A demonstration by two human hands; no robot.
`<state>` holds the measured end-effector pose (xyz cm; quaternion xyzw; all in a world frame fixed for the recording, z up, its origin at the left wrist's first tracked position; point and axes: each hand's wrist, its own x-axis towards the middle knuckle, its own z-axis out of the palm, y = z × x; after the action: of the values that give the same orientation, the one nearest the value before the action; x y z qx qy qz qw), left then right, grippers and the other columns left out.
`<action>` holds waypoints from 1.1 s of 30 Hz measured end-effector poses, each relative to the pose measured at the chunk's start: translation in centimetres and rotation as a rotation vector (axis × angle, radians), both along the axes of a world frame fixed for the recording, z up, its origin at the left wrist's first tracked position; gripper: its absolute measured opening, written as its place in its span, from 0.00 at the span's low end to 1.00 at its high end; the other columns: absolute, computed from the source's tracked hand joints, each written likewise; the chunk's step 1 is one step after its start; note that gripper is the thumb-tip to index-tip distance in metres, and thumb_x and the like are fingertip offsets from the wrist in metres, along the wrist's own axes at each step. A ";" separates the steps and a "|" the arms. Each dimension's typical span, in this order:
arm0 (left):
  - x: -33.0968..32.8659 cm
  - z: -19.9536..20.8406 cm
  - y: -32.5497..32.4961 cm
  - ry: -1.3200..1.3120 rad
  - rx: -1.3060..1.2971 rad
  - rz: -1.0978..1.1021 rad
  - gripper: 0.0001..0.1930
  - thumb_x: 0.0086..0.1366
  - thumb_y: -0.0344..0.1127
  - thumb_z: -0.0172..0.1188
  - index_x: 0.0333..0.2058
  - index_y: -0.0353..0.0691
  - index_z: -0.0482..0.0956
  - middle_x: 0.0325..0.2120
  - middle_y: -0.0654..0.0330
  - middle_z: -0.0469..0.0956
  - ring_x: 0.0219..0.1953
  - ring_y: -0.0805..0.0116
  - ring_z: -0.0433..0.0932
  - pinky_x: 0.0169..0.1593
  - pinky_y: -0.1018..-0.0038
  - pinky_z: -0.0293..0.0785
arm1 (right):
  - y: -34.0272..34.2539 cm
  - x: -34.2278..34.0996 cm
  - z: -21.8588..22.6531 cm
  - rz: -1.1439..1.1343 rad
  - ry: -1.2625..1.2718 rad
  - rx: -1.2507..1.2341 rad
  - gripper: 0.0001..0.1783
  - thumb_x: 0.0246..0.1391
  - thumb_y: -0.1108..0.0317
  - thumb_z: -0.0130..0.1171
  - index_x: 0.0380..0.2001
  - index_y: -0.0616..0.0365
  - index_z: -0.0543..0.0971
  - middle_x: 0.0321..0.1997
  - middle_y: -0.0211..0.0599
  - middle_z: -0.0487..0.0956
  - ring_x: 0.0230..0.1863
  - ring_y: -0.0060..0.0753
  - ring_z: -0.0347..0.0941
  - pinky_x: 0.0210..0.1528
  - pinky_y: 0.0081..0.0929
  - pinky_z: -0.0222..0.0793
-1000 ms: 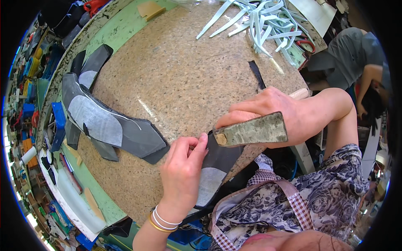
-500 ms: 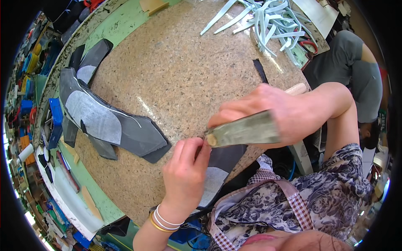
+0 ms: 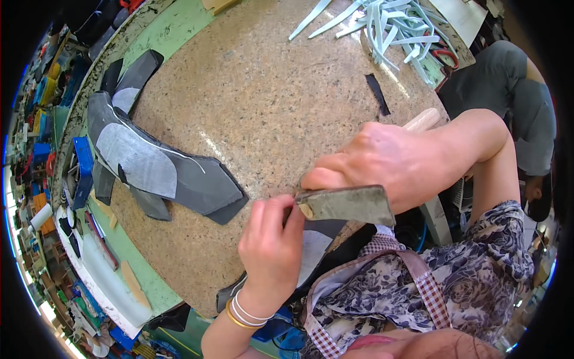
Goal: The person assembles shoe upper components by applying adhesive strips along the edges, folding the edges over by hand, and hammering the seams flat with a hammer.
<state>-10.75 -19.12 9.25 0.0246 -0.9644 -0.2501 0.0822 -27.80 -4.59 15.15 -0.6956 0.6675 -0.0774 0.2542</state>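
Observation:
My right hand (image 3: 382,158) is closed round the pale wooden handle of a hammer (image 3: 353,204). Its flat, worn metal head lies in front of my fingers, close beside my left fingertips. My left hand (image 3: 272,245) has its fingers pressed together at the edge of a dark grey shoe-upper-like piece (image 3: 314,244) with a light grey patch. That piece lies at the table's near edge, partly covered by both hands and the hammer. Exactly what the left fingertips pinch is hidden. To the left rests a stack of similar dark pieces (image 3: 197,179) with light grey patches.
The speckled stone slab (image 3: 251,90) sits on a green table. A heap of pale blue strips (image 3: 394,30) lies at the far right, near red-handled scissors (image 3: 445,58). A black strip (image 3: 377,94) lies nearer. Another person's knee (image 3: 508,78) is beyond the right edge.
The hammer head has dropped slightly and come level, from a tilted, blurred position. My left hand stays at the piece's edge. The whole view has shifted a little.

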 end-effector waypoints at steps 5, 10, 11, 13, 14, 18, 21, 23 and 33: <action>0.6 0.0 -0.8 -0.005 0.277 -0.018 0.08 0.55 0.28 0.63 0.34 0.38 0.78 0.30 0.59 0.73 0.32 0.59 0.74 0.33 0.68 0.73 | 0.2 -0.1 -1.0 0.002 0.045 -0.240 0.22 0.44 0.66 0.58 0.42 0.67 0.67 0.23 0.39 0.72 0.22 0.42 0.76 0.20 0.35 0.69; 1.3 0.4 -0.3 -0.028 0.092 -0.048 0.15 0.51 0.22 0.64 0.40 0.36 0.78 0.33 0.58 0.72 0.35 0.59 0.74 0.33 0.66 0.73 | -0.2 0.9 0.2 0.003 -0.001 -0.285 0.20 0.41 0.70 0.58 0.37 0.71 0.68 0.17 0.39 0.72 0.20 0.41 0.76 0.19 0.35 0.69; 1.3 0.3 -0.8 -0.031 0.275 -0.032 0.14 0.52 0.22 0.64 0.39 0.36 0.78 0.33 0.58 0.73 0.34 0.59 0.74 0.33 0.67 0.73 | -0.2 1.0 0.1 0.036 0.008 -0.171 0.20 0.41 0.70 0.58 0.38 0.71 0.68 0.17 0.38 0.72 0.20 0.41 0.76 0.19 0.35 0.69; 2.0 0.7 -1.3 -0.242 0.497 0.067 0.15 0.51 0.22 0.64 0.40 0.36 0.79 0.33 0.57 0.73 0.35 0.58 0.74 0.35 0.67 0.72 | -0.1 0.8 -0.4 0.068 0.019 -0.067 0.21 0.41 0.70 0.58 0.38 0.72 0.68 0.17 0.38 0.72 0.20 0.42 0.76 0.19 0.35 0.69; 2.2 0.0 -0.9 -0.100 0.301 -0.002 0.16 0.51 0.22 0.64 0.41 0.35 0.78 0.33 0.56 0.73 0.35 0.57 0.74 0.36 0.67 0.72 | 0.2 0.7 -0.8 0.015 -0.015 -0.184 0.21 0.41 0.69 0.58 0.38 0.72 0.69 0.16 0.38 0.72 0.20 0.43 0.77 0.19 0.35 0.69; 2.8 0.8 -0.6 -0.049 0.130 -0.087 0.18 0.50 0.23 0.66 0.42 0.34 0.78 0.34 0.55 0.74 0.36 0.57 0.74 0.37 0.68 0.72 | -0.2 1.8 -0.8 0.038 -0.095 -0.238 0.20 0.42 0.69 0.58 0.38 0.73 0.69 0.14 0.40 0.73 0.22 0.46 0.78 0.19 0.36 0.69; 3.1 0.5 -1.7 -0.230 0.482 0.043 0.16 0.51 0.22 0.64 0.42 0.34 0.78 0.36 0.53 0.74 0.37 0.56 0.73 0.38 0.66 0.72 | 0.1 1.2 -1.5 -0.004 -0.057 -0.219 0.18 0.43 0.69 0.58 0.36 0.70 0.69 0.16 0.41 0.74 0.22 0.48 0.78 0.20 0.37 0.70; 3.6 -0.1 -0.6 0.014 0.021 -0.088 0.18 0.50 0.22 0.65 0.42 0.33 0.77 0.36 0.54 0.73 0.37 0.54 0.73 0.39 0.65 0.72 | 0.0 1.6 -1.4 -0.038 -0.074 -0.305 0.17 0.43 0.69 0.58 0.34 0.70 0.69 0.16 0.41 0.74 0.22 0.48 0.78 0.20 0.37 0.71; 4.6 -0.3 -0.7 0.029 0.070 -0.067 0.17 0.46 0.20 0.67 0.38 0.34 0.80 0.33 0.55 0.74 0.34 0.58 0.72 0.36 0.68 0.71 | -0.5 2.9 -1.5 0.005 -0.085 -0.198 0.15 0.46 0.68 0.56 0.35 0.66 0.67 0.19 0.39 0.72 0.21 0.43 0.77 0.18 0.35 0.69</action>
<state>-6.20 -19.83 8.95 -0.0085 -0.9540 -0.2867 0.0870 -24.92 -5.09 13.61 -0.7149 0.6436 -0.1717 0.2126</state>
